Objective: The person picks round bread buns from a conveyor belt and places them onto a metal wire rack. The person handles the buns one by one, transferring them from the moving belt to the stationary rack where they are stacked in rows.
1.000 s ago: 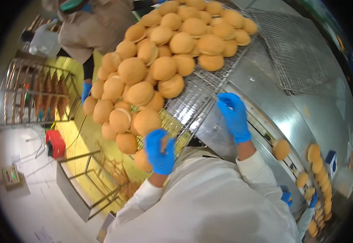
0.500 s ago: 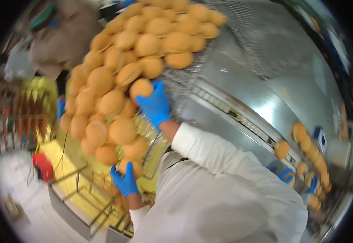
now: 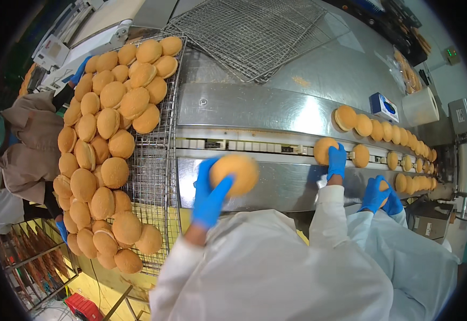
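A round, golden-brown bun [image 3: 238, 174] is held in my left hand [image 3: 208, 197], gloved in blue, just in front of the metal counter's near edge. The thumb crosses the bun's face, and it is slightly blurred. My right hand [image 3: 337, 161], in a matching glove, grips another bun [image 3: 324, 151] from its right side at the conveyor channel [image 3: 257, 145]. Further right along that channel stand several buns [image 3: 361, 155], spaced apart and on edge. To my left, many buns [image 3: 102, 203] lie heaped on a wire rack [image 3: 150, 176].
A co-worker's gloved hands [image 3: 378, 195] hold a bun close on my right. Another person [image 3: 30, 134] stands beyond the rack on the left. Wire racks [image 3: 249, 37] lie on the counter's far side. Rows of buns [image 3: 375, 130] flank the channel, near a blue box [image 3: 383, 107] and white roll [image 3: 422, 108].
Both my hands have left the heap on the rack, each carrying a bun. My right hand has reached the conveyor channel, and the view has swung right.
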{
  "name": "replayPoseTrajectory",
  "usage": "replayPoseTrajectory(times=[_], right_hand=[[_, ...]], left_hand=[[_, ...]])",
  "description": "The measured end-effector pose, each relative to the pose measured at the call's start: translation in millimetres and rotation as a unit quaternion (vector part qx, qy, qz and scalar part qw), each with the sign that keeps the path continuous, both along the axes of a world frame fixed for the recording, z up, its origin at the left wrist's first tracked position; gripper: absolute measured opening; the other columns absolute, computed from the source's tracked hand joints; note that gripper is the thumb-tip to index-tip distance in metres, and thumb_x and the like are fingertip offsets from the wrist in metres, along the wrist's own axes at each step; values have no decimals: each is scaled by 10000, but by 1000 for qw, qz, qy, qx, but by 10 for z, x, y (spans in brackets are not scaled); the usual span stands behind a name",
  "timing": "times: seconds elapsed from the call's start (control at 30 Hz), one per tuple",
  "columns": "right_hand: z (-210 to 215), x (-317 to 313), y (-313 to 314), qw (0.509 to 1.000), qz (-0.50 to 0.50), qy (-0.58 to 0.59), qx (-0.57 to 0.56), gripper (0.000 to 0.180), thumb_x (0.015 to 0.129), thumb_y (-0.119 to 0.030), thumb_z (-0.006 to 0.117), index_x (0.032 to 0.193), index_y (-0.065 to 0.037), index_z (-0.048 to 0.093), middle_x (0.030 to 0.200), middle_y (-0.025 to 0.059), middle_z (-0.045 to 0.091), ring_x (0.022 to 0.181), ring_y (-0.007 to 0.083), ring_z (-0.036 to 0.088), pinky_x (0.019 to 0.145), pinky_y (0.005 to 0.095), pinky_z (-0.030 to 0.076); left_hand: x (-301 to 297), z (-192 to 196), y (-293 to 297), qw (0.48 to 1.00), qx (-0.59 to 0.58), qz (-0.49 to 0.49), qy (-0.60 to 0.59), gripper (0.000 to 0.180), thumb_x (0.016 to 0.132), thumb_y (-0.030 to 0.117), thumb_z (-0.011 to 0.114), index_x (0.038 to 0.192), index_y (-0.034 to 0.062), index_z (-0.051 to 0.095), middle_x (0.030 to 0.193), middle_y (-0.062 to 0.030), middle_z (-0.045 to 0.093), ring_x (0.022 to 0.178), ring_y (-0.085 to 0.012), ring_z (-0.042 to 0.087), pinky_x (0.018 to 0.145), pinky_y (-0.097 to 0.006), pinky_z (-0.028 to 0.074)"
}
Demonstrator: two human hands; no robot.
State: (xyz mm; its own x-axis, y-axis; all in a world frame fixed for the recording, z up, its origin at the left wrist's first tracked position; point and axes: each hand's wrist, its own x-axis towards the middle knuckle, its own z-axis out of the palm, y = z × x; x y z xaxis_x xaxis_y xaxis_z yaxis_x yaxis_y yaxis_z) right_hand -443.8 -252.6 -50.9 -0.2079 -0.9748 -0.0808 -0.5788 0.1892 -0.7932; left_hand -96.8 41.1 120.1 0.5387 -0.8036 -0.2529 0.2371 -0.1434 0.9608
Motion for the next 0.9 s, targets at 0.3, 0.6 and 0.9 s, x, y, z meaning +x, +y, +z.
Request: replayPoseTrajectory(times=[0.3, 0.6, 0.9], right_hand=[[725, 1458, 515, 967, 47, -203, -148, 389, 783, 13, 576, 1169, -8, 622, 1111, 86, 586, 1027, 208, 541, 924, 334, 439], [1449, 5047, 1453, 886, 412, -166, 134, 707, 794, -563, 724, 1177, 22, 616, 1125, 197, 673, 1040, 293, 647, 925, 372, 485], [1519, 5644, 2205, 957, 275, -85, 39, 783, 654, -513, 795, 1202, -29, 512, 1124, 254, 593, 1041, 427, 593, 859, 526, 493]], left_hand=[[-288, -811, -996, 879, 100, -174, -432, 425, 849, 300, 686, 1153, 18, 592, 1160, -234, 584, 1095, -419, 560, 969, -464, 461], [2130, -4, 1154, 683, 310, 153, -643, 631, 750, 264, 793, 1282, 47, 531, 1181, -176, 597, 1121, -381, 553, 1002, -475, 431], [2611, -230, 1352, 823, 289, 51, -487, 821, 632, 230, 889, 1317, 20, 486, 1275, -182, 542, 1186, -360, 535, 1029, -440, 435]])
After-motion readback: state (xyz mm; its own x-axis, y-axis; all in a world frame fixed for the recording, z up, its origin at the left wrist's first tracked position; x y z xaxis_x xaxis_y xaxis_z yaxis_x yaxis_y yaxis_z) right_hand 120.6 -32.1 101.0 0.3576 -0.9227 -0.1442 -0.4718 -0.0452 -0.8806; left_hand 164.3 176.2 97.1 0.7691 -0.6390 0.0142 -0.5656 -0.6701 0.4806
